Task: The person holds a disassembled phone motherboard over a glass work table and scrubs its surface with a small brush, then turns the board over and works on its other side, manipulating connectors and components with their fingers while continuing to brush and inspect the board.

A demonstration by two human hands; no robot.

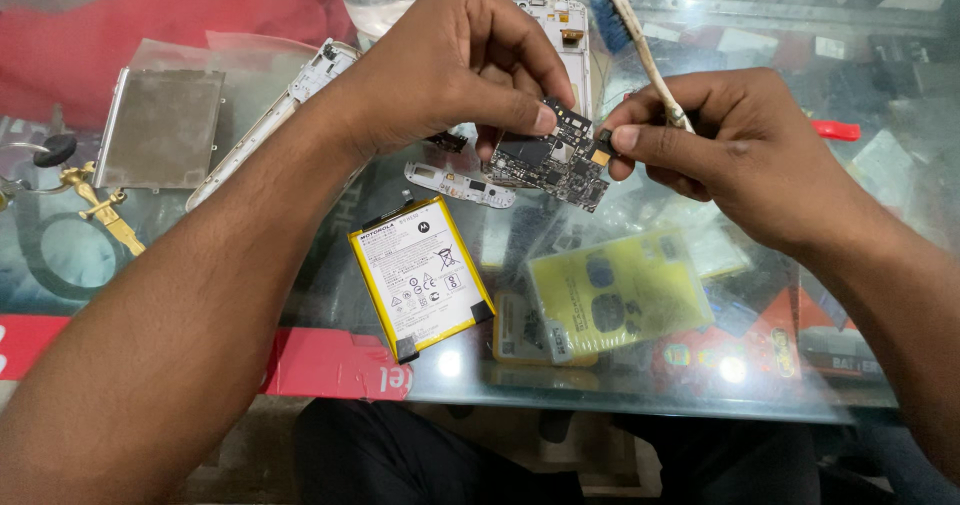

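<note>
Glass covers the table (300,295), and both hands work just above it. The left hand (455,60) pinches a small dark circuit board (553,157) by its upper edge, thumb and forefinger closed on it, so the board hangs in the air between the two hands. The right hand (730,140) grips a white toothbrush (645,50) with its bristled head pointing up and away, while its thumb and forefinger press together on a small yellow tab (601,153) at the board's right edge. Below the hands a flat battery (420,275) with a yellow border lies on the glass, and a yellow pouch (615,290) lies near it to the right. A white phone frame (290,105) rests behind the left wrist, beside a grey metal plate (160,130). A small white plastic strip (455,185) lies just under the board.
</note>
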